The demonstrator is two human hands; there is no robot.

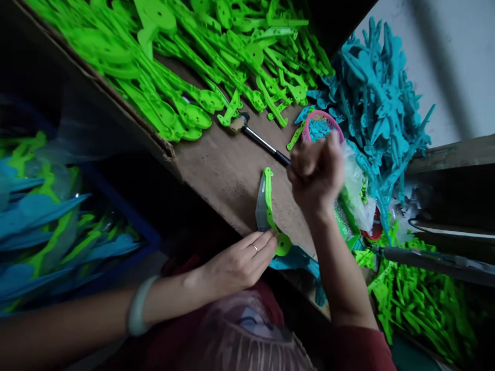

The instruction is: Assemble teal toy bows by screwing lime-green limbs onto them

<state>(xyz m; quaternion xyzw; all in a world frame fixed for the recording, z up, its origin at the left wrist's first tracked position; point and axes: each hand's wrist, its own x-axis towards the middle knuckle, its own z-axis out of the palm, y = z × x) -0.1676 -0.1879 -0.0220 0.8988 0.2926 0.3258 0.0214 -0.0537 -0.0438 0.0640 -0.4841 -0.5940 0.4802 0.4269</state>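
My left hand [247, 257], with a ring on one finger, grips the lower part of a green plastic piece [267, 198] near its round end. A translucent blade-like part lies along that piece's left side, and both rest on the brown work surface [220, 170] near its front edge. Raised over the right side of the surface, my right hand [317, 170] has its fingers curled in and is blurred. Whatever it may hold is too small or hidden to name. Beyond it lies a hammer [265, 144] with its handle end close behind my right hand.
Green plastic parts [232, 51] are heaped at the back. Blue parts [379, 98] pile up at the right, beside a pink basket [325, 121] of small blue pieces. A blue crate [145, 234] of finished-looking parts stands lower left. More green parts [421, 293] lie lower right.
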